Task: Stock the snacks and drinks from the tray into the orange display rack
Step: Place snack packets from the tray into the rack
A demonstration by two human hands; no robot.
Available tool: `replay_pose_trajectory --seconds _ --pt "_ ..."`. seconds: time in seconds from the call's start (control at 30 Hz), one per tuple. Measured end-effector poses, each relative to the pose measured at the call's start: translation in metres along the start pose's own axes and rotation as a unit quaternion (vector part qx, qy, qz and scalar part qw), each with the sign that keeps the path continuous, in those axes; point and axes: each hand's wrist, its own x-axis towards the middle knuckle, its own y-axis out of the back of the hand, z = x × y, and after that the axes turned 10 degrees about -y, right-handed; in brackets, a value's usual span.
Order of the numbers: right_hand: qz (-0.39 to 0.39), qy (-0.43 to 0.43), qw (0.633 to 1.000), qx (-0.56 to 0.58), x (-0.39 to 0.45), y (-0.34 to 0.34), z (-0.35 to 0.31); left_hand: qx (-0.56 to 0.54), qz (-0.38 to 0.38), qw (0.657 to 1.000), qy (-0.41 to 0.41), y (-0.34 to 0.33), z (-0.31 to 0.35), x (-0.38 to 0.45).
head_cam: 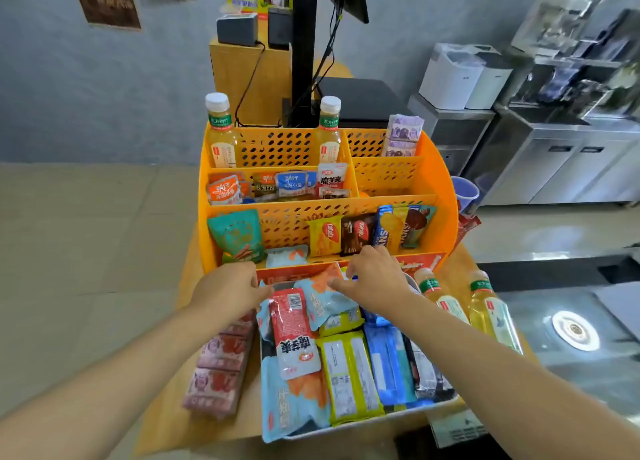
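Note:
The orange display rack (433, 189) stands on a wooden table, with two juice bottles (221, 137) in its top tier and small snack packs in the lower tiers. In front of it the white tray (436, 404) holds a red-and-white pouch (294, 335), light blue bags (322, 297), a yellow-green pack (349, 376) and a blue pack (388, 362). My right hand (374, 279) reaches over the tray's far end, fingers pinching a light blue bag. My left hand (232, 286) rests at the tray's far left corner, fingers curled; what it touches is unclear.
A stack of pink packs (218, 373) lies left of the tray. Two juice bottles (436, 297) lie on the table to the tray's right. A black monitor stand (304, 51) and wooden box rise behind the rack. Steel counters fill the right side.

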Motion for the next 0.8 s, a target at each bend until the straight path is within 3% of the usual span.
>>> replay_pose_trajectory --seconds 0.1,0.23,0.37,0.53,0.67,0.8 --pt "-0.016 -0.043 0.999 0.022 0.000 -0.003 -0.006 0.025 -0.065 0.997 0.031 -0.001 0.002 -0.004" --pt "-0.046 -0.086 0.995 0.019 0.000 -0.009 -0.011 -0.038 -0.114 0.992 0.040 -0.001 0.004 -0.008" --pt "-0.111 -0.141 0.982 0.063 0.001 -0.009 -0.013 -0.086 -0.115 0.988 0.051 0.015 0.001 -0.003" --pt "-0.171 -0.169 0.956 0.167 0.003 -0.003 -0.013 -0.236 -0.100 0.960 0.109 0.041 -0.012 0.011" --pt "-0.176 -0.177 0.928 0.276 0.011 0.005 0.000 -0.145 -0.194 0.967 0.074 0.021 -0.006 0.004" --pt "-0.171 -0.182 0.892 0.376 0.022 0.010 0.014 -0.069 -0.176 0.982 0.030 0.002 0.001 0.002"
